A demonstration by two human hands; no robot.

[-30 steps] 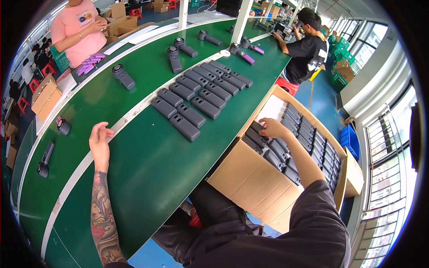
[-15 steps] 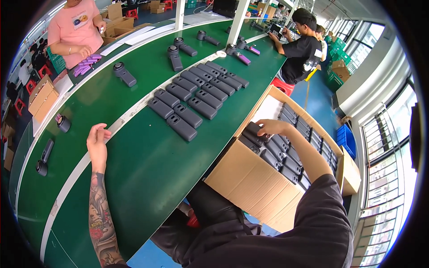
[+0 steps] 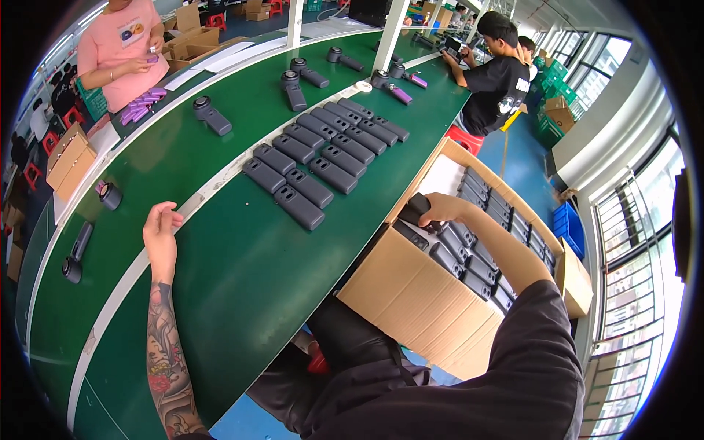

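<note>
My right hand [image 3: 444,210] is at the near left corner of an open cardboard box [image 3: 411,293], its fingers closed round a dark grey handle casing [image 3: 418,206]. The held casing is tilted above the others. Beneath it another dark casing [image 3: 411,234] lies at the box's corner, and several more stand in rows further in. My left hand [image 3: 161,233] hangs over the pale rail of the green table, fingers loosely bent and apart, holding nothing. Right of it, several dark grey casings [image 3: 299,208] lie in neat slanted rows on the green table [image 3: 242,293].
Beyond the pale rail [image 3: 213,189], handles with round heads [image 3: 213,116] lie spaced along a green belt. Across it a person in pink [image 3: 132,51] handles purple parts [image 3: 141,105]. Another person in black [image 3: 502,73] sits at the far right. White posts [image 3: 391,37] rise from the table.
The casing in my right hand has tipped up and lifted slightly. Round-headed handles on the belt have shifted rightward and away. The person in pink has raised a hand. My left hand stays put.
</note>
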